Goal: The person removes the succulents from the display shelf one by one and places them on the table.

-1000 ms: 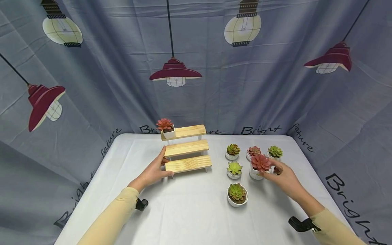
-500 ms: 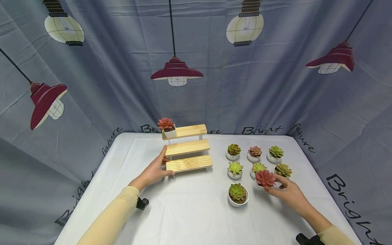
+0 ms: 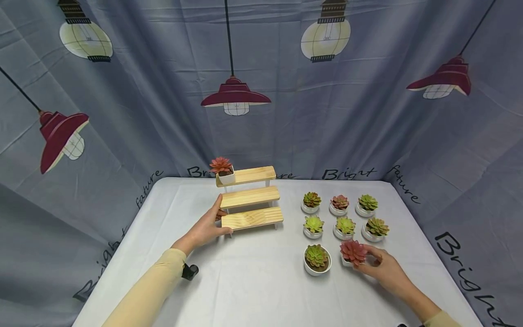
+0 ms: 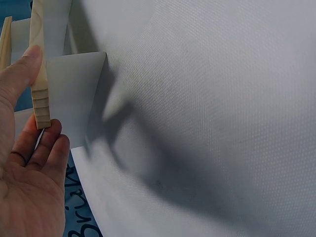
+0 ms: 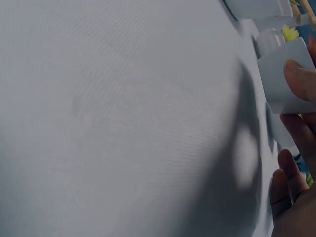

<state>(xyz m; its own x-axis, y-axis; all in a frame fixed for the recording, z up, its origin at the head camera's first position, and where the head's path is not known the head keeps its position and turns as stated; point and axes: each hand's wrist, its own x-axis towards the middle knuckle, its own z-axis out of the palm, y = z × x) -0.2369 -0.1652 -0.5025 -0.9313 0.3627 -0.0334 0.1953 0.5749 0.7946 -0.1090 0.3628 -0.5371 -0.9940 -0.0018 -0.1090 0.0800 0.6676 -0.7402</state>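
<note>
At the left end of a three-tier wooden display stand [image 3: 252,218], my left hand [image 3: 204,232] grips the lowest plank [image 4: 40,98], thumb on one face and fingers on the other. My right hand [image 3: 386,269] pinches a red succulent [image 3: 353,252] by its white pot [image 5: 278,81]; whether the pot touches the cloth I cannot tell. Just left of it stands a green succulent [image 3: 316,256] in a round white pot. Another red succulent [image 3: 221,165] in a white pot sits on the top tier's left end.
Behind the right hand, small potted succulents stand in two rows, among them an olive one [image 3: 376,227], a yellow-green one [image 3: 345,225] and a reddish one [image 3: 339,202]. A white cloth [image 3: 253,281] covers the table. A grey-blue printed curtain [image 3: 163,113] hangs behind and beside it.
My right hand has brought the red succulent from in front of the middle row towards the table's near side, uncovering the pots behind. The left hand keeps its grip on the stand.
</note>
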